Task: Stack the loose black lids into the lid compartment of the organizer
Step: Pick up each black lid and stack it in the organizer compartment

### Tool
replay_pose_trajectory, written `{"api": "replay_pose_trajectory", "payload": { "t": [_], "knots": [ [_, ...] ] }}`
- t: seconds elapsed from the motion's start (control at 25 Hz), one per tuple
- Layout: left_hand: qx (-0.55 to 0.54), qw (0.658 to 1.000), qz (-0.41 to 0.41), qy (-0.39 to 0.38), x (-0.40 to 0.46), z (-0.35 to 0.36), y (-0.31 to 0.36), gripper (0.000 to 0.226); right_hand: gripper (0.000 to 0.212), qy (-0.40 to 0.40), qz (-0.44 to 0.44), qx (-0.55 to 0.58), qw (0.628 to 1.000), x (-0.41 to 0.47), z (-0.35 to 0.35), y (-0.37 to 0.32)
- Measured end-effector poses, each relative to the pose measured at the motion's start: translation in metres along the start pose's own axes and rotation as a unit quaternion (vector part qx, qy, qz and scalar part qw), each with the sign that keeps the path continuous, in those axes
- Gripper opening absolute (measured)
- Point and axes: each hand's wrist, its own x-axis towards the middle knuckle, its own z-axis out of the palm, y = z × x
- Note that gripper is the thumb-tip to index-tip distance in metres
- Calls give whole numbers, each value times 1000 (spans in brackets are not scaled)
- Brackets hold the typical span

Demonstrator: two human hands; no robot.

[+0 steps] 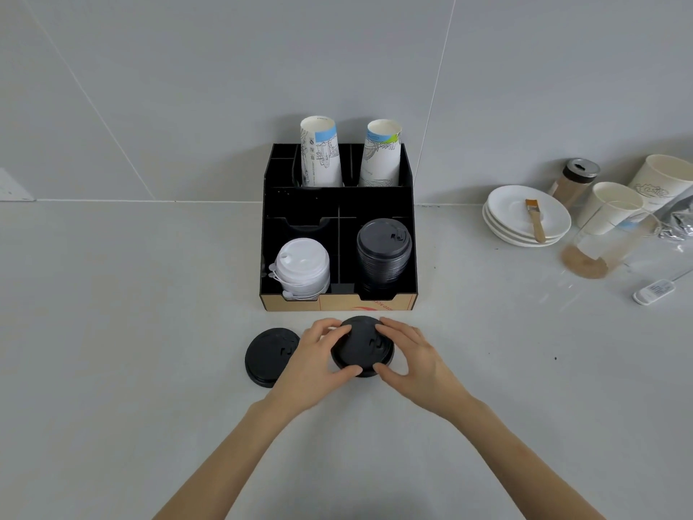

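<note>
Both forearms reach in from the bottom edge over the grey countertop (150, 369). L hand (318, 360) and R hand (410, 360) are wrapped round one black lid (362, 345) from either side, fingers over the far rim, thumbs on the near rim, so both are grasping it. Can't tell if it's one lid or a couple nested, or if it's lifted or resting on the counter. It sits just in front of the organizer.

Second loose black lid (268, 356) lies flat on the counter just left of the L hand, partly behind it.

Next back is the black organizer (337, 202) w/ a tan front wall, standing against the wall. Front right compartment holds a tall stack of black lids (382, 249); front left compartment holds a stack of white lids (302, 266). Narrow divider slot btwn them. Back row has two paper cup stacks (322, 152), upside down, printed, sticking up above the organizer.

Far right, well apart: stack of white saucers (525, 212) w/ a small brush (535, 219) lying on top, a shaker jar (573, 180) w/ brown powder, white paper cups (615, 204), a clear cup (603, 242) tilted w/ brown powder in it, and a small white device (654, 290) on the counter.
</note>
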Motion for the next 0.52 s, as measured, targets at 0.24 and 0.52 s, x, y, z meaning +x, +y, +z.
{"api": "replay_pose_trajectory", "payload": {
  "t": [0.24,0.52],
  "knots": [
    [-21,997,37,62,32,-22,20,59,49,51,-26,0,998,27,-34,-10],
    [-18,992,49,111,67,-37,42,57,49,81,-37,-23,996,58,-65,-19]
  ]
}}
